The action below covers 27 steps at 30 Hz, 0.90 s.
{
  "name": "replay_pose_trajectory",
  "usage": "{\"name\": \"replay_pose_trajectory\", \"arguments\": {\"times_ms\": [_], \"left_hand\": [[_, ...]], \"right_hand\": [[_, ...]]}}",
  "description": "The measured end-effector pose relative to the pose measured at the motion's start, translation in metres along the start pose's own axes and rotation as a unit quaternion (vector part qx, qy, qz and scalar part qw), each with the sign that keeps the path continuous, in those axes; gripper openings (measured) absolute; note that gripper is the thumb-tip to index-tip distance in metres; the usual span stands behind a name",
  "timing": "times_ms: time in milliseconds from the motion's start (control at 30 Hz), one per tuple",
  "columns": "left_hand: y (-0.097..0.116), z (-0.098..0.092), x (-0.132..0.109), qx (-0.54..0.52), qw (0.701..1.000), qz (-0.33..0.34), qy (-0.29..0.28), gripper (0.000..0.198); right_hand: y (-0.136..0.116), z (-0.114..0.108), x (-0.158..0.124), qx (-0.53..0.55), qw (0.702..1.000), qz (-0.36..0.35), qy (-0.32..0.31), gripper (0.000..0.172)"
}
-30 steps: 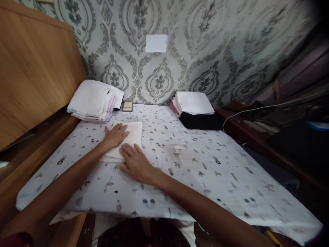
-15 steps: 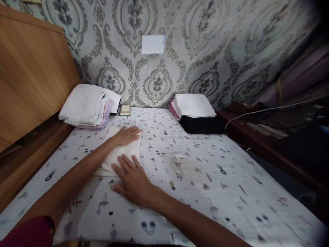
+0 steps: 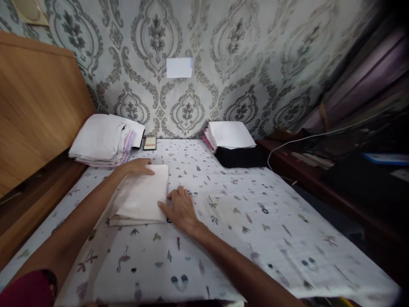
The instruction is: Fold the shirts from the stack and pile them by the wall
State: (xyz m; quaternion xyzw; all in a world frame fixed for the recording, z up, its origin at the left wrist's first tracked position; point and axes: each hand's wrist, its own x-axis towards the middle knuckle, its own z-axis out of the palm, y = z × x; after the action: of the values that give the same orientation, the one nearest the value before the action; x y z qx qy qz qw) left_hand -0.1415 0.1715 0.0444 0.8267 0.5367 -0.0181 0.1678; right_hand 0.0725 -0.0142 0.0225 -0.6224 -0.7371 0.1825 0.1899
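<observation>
A folded cream cloth (image 3: 140, 194) lies flat on the patterned bed sheet (image 3: 230, 243), its layered edge facing me. My left hand (image 3: 138, 166) grips it at the far edge, thumb on top and fingers curled over the far side. At the right edge, my right hand (image 3: 182, 211) has its thumb on the cloth and its bent fingers beside the edge, closed about it. The undersides of both hands are hidden.
A stack of folded white and lilac cloths (image 3: 99, 140) stands at the back left by a wooden panel (image 3: 41, 106). Next to it lies a small framed box (image 3: 150, 143). White cloths (image 3: 231, 134) and a black cloth (image 3: 241, 157) lie back right. A cable (image 3: 306, 138) crosses the right side.
My hands have gone from lying flat on the cloth to its edges, the left to the far edge, the right to the right edge. The view has shifted slightly.
</observation>
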Motion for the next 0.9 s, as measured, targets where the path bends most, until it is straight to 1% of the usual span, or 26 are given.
{"name": "replay_pose_trajectory", "arguments": {"times_ms": [100,167,200,267,300,333,367,400,433,467,500,533,567,600,633,667,700,733,767,800,833,900], "left_hand": [[0.007,-0.005,-0.005,-0.003,1.000,-0.006,-0.002,0.061],[0.014,-0.012,-0.013,-0.002,1.000,-0.003,0.005,0.055],[0.017,-0.018,-0.018,-0.007,1.000,-0.001,0.013,0.053],[0.023,-0.031,-0.031,-0.041,0.999,-0.005,0.023,0.050],[0.027,-0.038,-0.038,-0.075,0.997,-0.010,0.024,0.049],[0.030,-0.043,-0.044,-0.125,0.992,-0.020,0.022,0.050],[0.034,-0.045,-0.051,-0.186,0.982,-0.033,0.020,0.051],[0.039,-0.045,-0.057,-0.253,0.966,-0.049,0.019,0.053],[0.043,-0.041,-0.062,-0.321,0.945,-0.066,0.022,0.057],[0.048,-0.034,-0.067,-0.384,0.919,-0.082,0.025,0.060],[0.053,-0.023,-0.071,-0.436,0.894,-0.098,0.024,0.064],[0.057,-0.011,-0.074,-0.476,0.872,-0.113,0.021,0.068],[0.061,0.002,-0.077,-0.507,0.852,-0.126,0.015,0.071],[0.064,0.016,-0.080,-0.532,0.836,-0.137,0.008,0.073],[0.067,0.027,-0.082,-0.551,0.822,-0.145,0.004,0.075],[0.068,0.037,-0.084,-0.568,0.810,-0.147,0.002,0.076],[0.069,0.043,-0.087,-0.581,0.801,-0.146,0.001,0.076],[0.070,0.047,-0.090,-0.593,0.793,-0.141,-0.005,0.075],[0.070,0.048,-0.092,-0.601,0.788,-0.134,-0.016,0.072],[0.070,0.046,-0.095,-0.607,0.784,-0.128,-0.028,0.069],[0.070,0.043,-0.098,-0.609,0.782,-0.123,-0.041,0.065],[0.074,0.035,-0.102,-0.605,0.785,-0.118,-0.057,0.061]], "right_hand": [[-0.002,0.002,0.001,0.027,0.999,-0.008,-0.025,0.019],[-0.001,0.003,0.002,0.116,0.993,0.001,-0.021,0.017],[0.001,0.001,0.003,0.170,0.985,0.008,-0.016,0.018],[0.010,-0.006,0.006,0.258,0.966,0.019,-0.014,0.020],[0.016,-0.013,0.007,0.303,0.952,0.026,-0.021,0.021],[0.023,-0.022,0.008,0.355,0.934,0.036,-0.024,0.021],[0.031,-0.032,0.009,0.418,0.907,0.046,-0.019,0.020],[0.040,-0.042,0.008,0.492,0.869,0.059,-0.008,0.019],[0.049,-0.052,0.007,0.563,0.823,0.074,-0.001,0.021],[0.058,-0.060,0.004,0.619,0.780,0.092,-0.002,0.025],[0.066,-0.066,-0.001,0.654,0.748,0.110,-0.016,0.032],[0.073,-0.069,-0.006,0.676,0.724,0.129,-0.043,0.041],[0.078,-0.069,-0.012,0.686,0.708,0.150,-0.076,0.049],[0.083,-0.068,-0.018,0.687,0.700,0.170,-0.102,0.052],[0.086,-0.064,-0.024,0.682,0.698,0.186,-0.116,0.050],[0.087,-0.060,-0.028,0.671,0.704,0.200,-0.120,0.043],[0.088,-0.055,-0.031,0.656,0.716,0.210,-0.115,0.034],[0.088,-0.051,-0.033,0.639,0.730,0.217,-0.108,0.029],[0.089,-0.047,-0.033,0.623,0.744,0.220,-0.100,0.032],[0.089,-0.045,-0.033,0.612,0.754,0.219,-0.093,0.038],[0.090,-0.044,-0.033,0.605,0.762,0.213,-0.088,0.044],[0.095,-0.047,-0.033,0.602,0.772,0.188,-0.079,0.047]]}}
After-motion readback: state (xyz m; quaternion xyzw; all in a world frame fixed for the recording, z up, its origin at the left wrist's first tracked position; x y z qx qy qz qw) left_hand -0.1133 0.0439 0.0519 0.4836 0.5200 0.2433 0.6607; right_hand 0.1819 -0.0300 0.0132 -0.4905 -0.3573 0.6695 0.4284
